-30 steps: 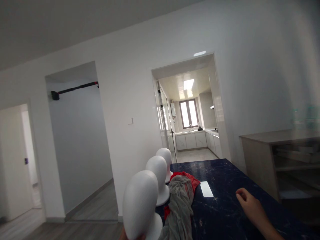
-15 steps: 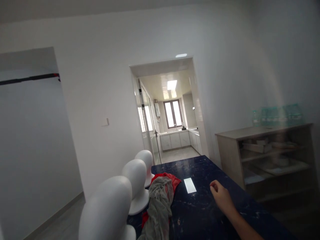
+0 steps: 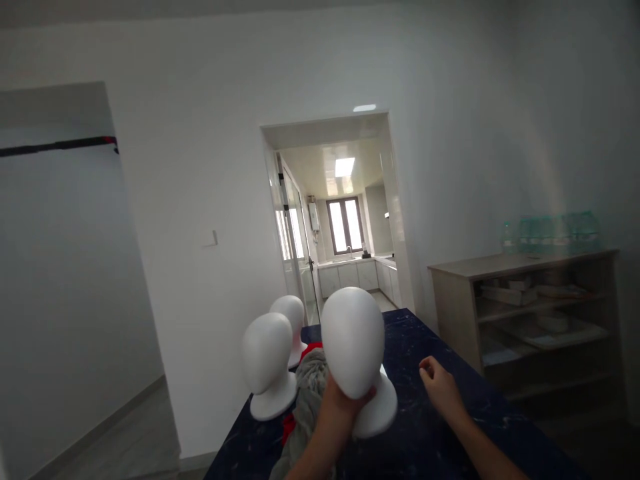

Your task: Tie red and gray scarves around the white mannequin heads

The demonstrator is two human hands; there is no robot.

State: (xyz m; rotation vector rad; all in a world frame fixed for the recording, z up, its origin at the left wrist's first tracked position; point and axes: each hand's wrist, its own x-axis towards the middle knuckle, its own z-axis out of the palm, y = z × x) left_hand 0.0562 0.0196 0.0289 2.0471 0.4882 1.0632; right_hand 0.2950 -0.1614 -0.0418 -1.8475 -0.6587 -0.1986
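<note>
My left hand is closed around the neck of a white mannequin head, which is at the middle of the dark blue marbled table. Two more white heads, a middle one and a farther one, stand upright along the table's left side. Between them and the held head lies a crumpled grey scarf, partly behind my left forearm, with red cloth showing at its edges. Over the table's right part, my right hand is curled with its fingers closed, and nothing shows in it.
At the right, a wooden shelf unit carries a pack of green-tinted plastic bottles on top and boxes and papers inside. Past the table's far end, a doorway opens to a kitchen. A white wall stands on the left.
The nearest mannequin head has moved from the left front edge to the table's middle, with my left hand now in view gripping its neck. My right hand has hardly moved.
</note>
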